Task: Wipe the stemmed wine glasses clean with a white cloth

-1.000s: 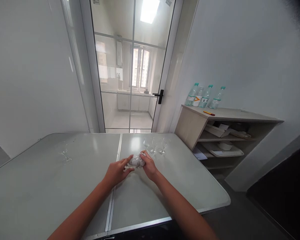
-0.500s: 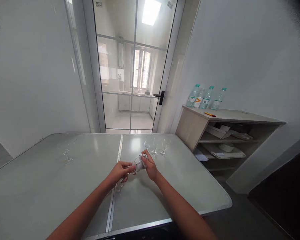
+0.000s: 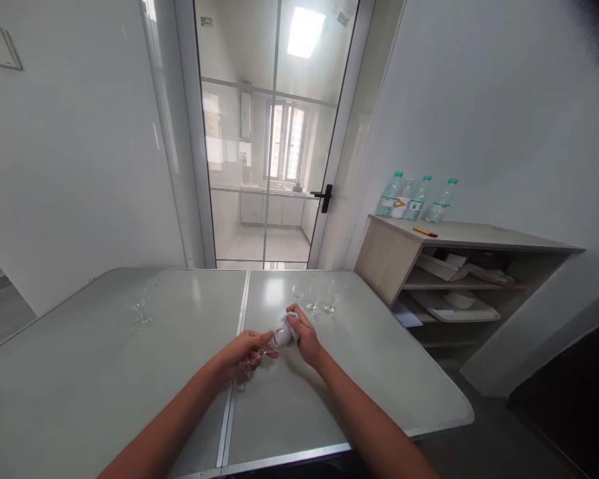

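While four glasses [image 3: 331, 310] are standing beyond, the left hand [image 3: 241, 348] is curling round a clear glass [image 3: 279, 339] tilted over the desk [image 3: 404, 379], the right hand [image 3: 306, 337] clutching white cloth [image 3: 293, 322], seemingly inside its bowl.

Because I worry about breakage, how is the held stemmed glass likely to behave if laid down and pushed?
The held stemmed glass is probably fragile, since its stem looks thin. On its side it would likely roll, because its bowl looks round. It may also slide easily, as the table looks smooth and glossy.
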`<action>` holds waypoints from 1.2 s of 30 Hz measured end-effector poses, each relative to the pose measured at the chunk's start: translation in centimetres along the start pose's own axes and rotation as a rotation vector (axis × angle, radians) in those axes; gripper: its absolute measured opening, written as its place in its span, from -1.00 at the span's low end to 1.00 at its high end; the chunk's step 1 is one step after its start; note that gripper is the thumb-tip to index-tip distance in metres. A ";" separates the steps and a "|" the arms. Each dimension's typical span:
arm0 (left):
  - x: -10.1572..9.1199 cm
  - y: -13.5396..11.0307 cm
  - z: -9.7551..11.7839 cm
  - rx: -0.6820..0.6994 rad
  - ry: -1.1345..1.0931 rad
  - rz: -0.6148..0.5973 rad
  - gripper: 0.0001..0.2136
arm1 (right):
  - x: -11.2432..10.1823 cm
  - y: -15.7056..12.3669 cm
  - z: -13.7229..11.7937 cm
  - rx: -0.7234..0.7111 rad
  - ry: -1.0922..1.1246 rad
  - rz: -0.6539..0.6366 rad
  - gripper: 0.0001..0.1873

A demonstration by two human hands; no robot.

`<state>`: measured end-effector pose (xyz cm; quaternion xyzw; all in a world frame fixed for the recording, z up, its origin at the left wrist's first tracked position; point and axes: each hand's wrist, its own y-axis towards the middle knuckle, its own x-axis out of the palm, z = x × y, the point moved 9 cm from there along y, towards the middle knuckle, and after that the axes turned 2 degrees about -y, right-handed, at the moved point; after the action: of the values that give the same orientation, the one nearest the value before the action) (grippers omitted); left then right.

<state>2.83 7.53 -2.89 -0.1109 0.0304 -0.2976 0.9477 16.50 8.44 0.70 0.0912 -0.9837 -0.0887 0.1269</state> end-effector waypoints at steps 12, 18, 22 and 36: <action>-1.5 -1.0 2.7 0.394 0.757 0.355 -0.42 | -1.7 1.6 3.9 0.140 -0.005 0.137 -0.61; -0.2 0.4 -1.6 -0.046 -0.067 0.021 -0.37 | -0.9 0.6 0.8 0.014 0.050 0.043 -0.69; -0.1 0.4 -0.7 0.030 0.025 0.065 -0.35 | -1.0 0.5 0.5 0.007 -0.015 0.063 -0.70; -0.9 -1.3 2.9 0.514 1.106 0.403 -0.49 | -2.8 1.7 4.5 0.186 0.067 0.204 -0.66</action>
<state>1.74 7.55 0.24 0.2976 0.4625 -0.1245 0.8259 17.67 11.31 -3.88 0.0051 -0.9871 0.0194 0.1587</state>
